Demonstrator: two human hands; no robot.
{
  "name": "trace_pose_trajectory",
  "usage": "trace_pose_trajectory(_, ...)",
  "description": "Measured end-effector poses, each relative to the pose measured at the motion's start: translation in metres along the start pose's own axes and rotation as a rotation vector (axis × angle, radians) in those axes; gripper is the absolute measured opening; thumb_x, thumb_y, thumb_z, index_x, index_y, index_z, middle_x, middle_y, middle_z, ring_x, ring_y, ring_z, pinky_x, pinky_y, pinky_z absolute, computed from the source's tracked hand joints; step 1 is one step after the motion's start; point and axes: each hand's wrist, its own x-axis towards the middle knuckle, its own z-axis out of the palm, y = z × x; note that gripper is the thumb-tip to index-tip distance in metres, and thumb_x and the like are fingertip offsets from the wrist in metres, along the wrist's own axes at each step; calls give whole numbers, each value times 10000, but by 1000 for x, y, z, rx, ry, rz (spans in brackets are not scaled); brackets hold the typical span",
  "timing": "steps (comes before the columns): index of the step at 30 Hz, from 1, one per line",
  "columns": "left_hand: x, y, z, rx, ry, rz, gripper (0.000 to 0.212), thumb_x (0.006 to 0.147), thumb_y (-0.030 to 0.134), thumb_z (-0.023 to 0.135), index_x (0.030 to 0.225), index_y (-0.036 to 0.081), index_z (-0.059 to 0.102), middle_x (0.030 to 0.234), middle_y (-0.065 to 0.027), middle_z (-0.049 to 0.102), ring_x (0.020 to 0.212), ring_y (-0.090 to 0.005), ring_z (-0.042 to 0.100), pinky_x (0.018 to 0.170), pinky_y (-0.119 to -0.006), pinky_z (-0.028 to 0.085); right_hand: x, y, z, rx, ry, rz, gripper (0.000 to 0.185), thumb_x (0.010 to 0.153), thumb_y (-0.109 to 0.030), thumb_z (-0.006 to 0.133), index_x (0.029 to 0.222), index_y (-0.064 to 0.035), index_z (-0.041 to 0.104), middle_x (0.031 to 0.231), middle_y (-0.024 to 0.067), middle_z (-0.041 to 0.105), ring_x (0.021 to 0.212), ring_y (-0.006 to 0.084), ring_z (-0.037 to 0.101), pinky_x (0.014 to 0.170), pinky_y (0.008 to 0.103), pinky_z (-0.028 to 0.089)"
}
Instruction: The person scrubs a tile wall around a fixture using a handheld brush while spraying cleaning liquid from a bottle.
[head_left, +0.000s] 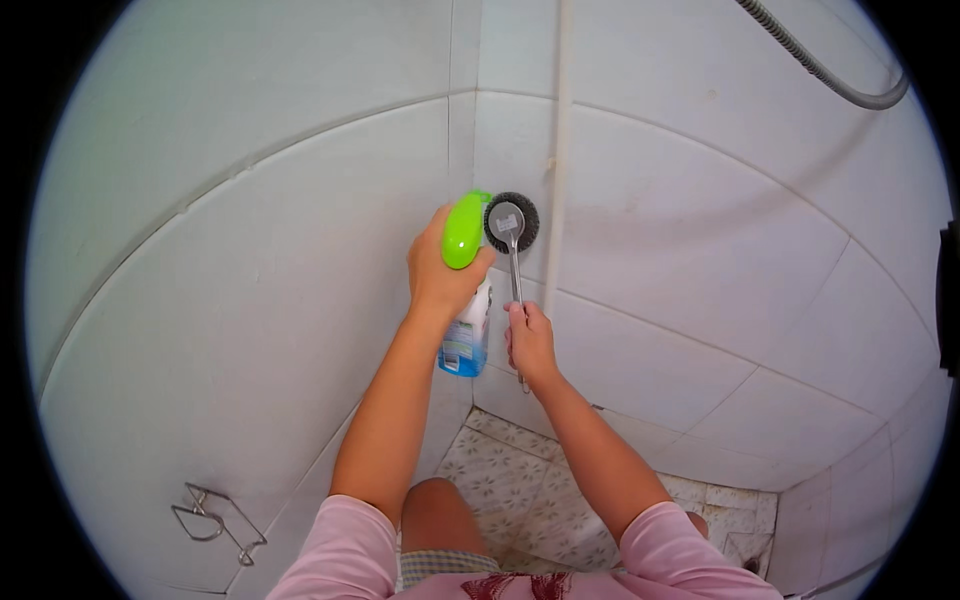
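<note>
My left hand (442, 266) is wrapped round the neck of a spray bottle (463, 337) with a bright green trigger head (463, 231). Blue liquid shows in the lower part of the bottle, which hangs upright in front of the wall corner. In my right hand (531, 341) is the metal handle of a round wire scrubbing brush (532, 223). Its dark bristle head lies just right of the green trigger head, close to the corner and the white pipe. Whether the bristles touch the wall, I cannot tell.
A white vertical pipe (559, 150) runs along the right wall beside the corner. A metal shower hose (814, 64) loops at the upper right. At the lower left, a wire holder (217, 521) is fixed to the wall. Patterned tiles (517, 480) cover the floor below.
</note>
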Motion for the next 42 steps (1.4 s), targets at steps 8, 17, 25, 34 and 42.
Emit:
trace_pose_trajectory(8,-7,-15,-4,-46,40,-47,279,663,133,671,895,43,544,719,-121,595,677,-308,599,647,-398,475,77,-59,28,-203,267,-484,330,957,-307,480,888,6,559,629,131,542,531,219,533,524,374,431)
trace_pose_trajectory(17,-6,-13,4,20,-2,-89,311,678,143,677,934,45,531,739,-132,595,690,-339,595,656,-405,479,70,-29,16,-264,206,-305,375,962,-339,474,842,8,552,595,115,551,510,179,543,494,358,438)
trace_pose_trajectory(25,-7,-14,-4,59,52,-65,355,673,147,692,979,57,537,763,-139,618,736,-361,615,671,-429,483,22,-5,32,-395,198,-192,399,969,-349,428,891,28,529,836,294,597,840,487,564,733,514,435)
trace_pose_trajectory(34,-5,4,-5,60,108,-32,340,663,144,689,960,60,546,763,-136,618,730,-358,615,671,-432,483,69,-103,27,-143,158,-246,424,967,-357,427,923,49,541,926,305,600,916,482,563,791,510,432)
trace_pose_trajectory(42,-9,8,-1,51,87,-19,311,665,138,683,921,46,532,740,-136,610,708,-360,608,659,-426,477,62,-41,21,-132,218,-253,432,964,-363,449,880,48,553,869,279,614,849,442,590,742,492,441)
